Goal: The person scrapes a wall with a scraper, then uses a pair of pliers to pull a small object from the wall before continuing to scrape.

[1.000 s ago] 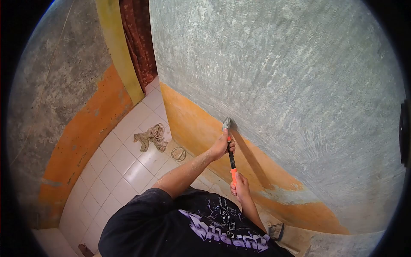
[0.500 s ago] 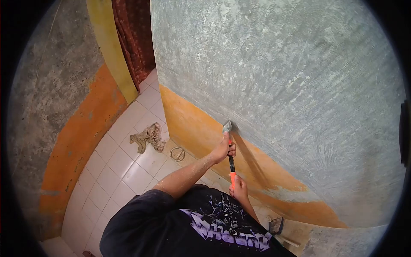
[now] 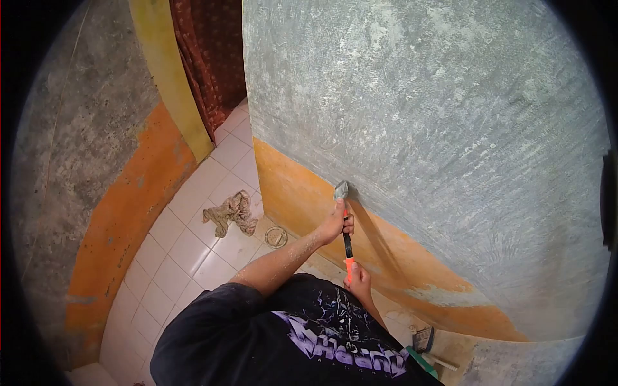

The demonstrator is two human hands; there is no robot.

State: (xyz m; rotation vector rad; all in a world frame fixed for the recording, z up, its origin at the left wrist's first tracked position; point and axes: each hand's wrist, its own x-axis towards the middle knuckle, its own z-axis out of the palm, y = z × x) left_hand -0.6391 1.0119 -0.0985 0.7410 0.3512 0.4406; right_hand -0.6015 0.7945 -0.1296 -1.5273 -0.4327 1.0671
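Head view: from where I stand, a long-handled scraper [image 3: 348, 246] slants up the wall [image 3: 425, 148], its metal head [image 3: 342, 189] just above the left fingers and seemingly against the surface, close to where grey meets the orange band [image 3: 293, 177]. The left hand [image 3: 333, 225] has its fingers [image 3: 349, 227] curled round the handle, thumb laid up toward that head; lower down, the right hand [image 3: 358, 281] grips the orange end [image 3: 349, 264], leaving a black stretch of shaft bare between the two. It looks to me a stiff, sturdy thing, not very heavy, likely weightier toward the metal, and hardly fragile. The handle seems smooth; the pale specks on the left forearm [image 3: 283, 258] suggest dust, which could make a loose hold slide. Those two places look right: one set of fingers below the metal to steer, the other at the butt to push, clear of the blade's edge. A limp cloth [image 3: 241, 211] lies on the floor tiles [image 3: 222, 260], off to the left of the left fingers.
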